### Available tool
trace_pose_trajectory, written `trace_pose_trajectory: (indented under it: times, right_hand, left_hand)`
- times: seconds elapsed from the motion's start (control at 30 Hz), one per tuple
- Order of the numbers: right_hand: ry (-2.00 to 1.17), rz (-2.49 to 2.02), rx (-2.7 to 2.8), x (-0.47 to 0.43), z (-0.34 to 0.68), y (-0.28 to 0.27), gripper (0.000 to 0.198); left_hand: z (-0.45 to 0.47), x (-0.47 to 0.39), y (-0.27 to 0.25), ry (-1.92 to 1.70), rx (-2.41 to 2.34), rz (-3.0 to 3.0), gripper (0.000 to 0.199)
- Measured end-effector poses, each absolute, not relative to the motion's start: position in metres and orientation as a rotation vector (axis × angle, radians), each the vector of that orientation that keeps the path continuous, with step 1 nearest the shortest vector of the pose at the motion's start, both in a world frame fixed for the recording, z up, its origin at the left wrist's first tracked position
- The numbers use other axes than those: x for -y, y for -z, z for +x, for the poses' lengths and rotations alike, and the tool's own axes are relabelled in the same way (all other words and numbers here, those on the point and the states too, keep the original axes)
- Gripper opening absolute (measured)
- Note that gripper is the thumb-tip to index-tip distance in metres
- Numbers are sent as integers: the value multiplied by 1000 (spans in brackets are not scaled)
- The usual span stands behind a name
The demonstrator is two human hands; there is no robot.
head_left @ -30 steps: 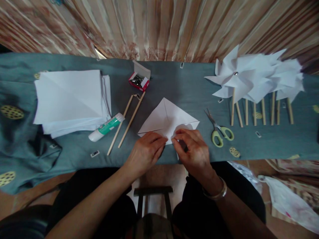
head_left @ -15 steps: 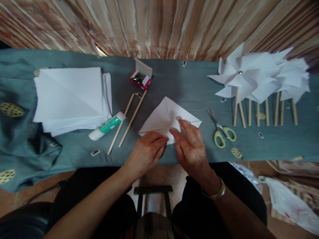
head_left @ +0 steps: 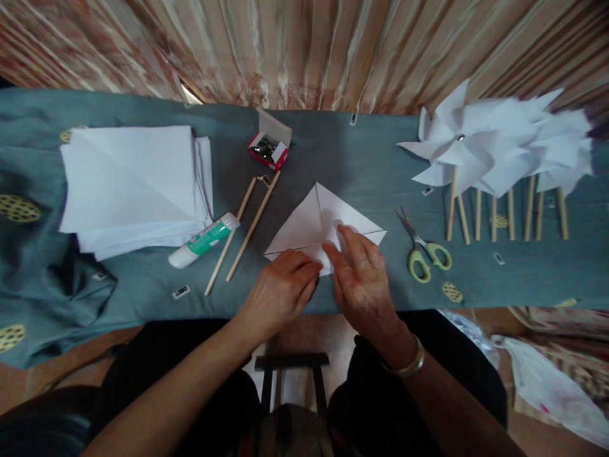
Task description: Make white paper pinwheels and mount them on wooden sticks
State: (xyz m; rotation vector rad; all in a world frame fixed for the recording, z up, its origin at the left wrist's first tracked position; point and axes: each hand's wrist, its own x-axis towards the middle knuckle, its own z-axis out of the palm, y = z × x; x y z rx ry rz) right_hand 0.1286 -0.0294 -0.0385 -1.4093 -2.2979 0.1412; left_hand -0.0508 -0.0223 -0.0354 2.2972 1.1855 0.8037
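A square of white paper (head_left: 304, 222) lies cornerwise on the cloth in front of me, with cuts running in from its corners toward the middle. My left hand (head_left: 285, 282) is closed, thumb and fingers pinching the paper near its close corner. On the right part of the sheet rests my right hand (head_left: 361, 276), its fingers stretched out and apart, the fingertips touching the surface near the centre. The hands hide the paper's near edges.
Left of the paper lie two wooden sticks (head_left: 253, 226), a glue stick (head_left: 204, 241) and a paper stack (head_left: 128, 178). Behind is an open box of metal pieces (head_left: 269, 149). Scissors (head_left: 419, 247) and several paper pinwheels (head_left: 499, 143) lie to the right.
My right hand's fingers have slid slightly left and away from me over the paper. The left hand keeps its pinch, and the sheet stays in nearly the same place.
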Motion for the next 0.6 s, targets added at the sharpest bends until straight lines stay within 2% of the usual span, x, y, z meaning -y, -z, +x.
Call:
trace_pose_trajectory:
  times: [0.3, 0.6]
  right_hand:
    - [-97, -1454, 2349, 27, 123, 32, 31]
    - [-105, -1474, 2359, 31, 118, 36, 34]
  left_hand:
    - [-49, 23, 33, -725, -1201, 2323, 14]
    - [-49, 22, 33, -695, -1207, 2352, 14]
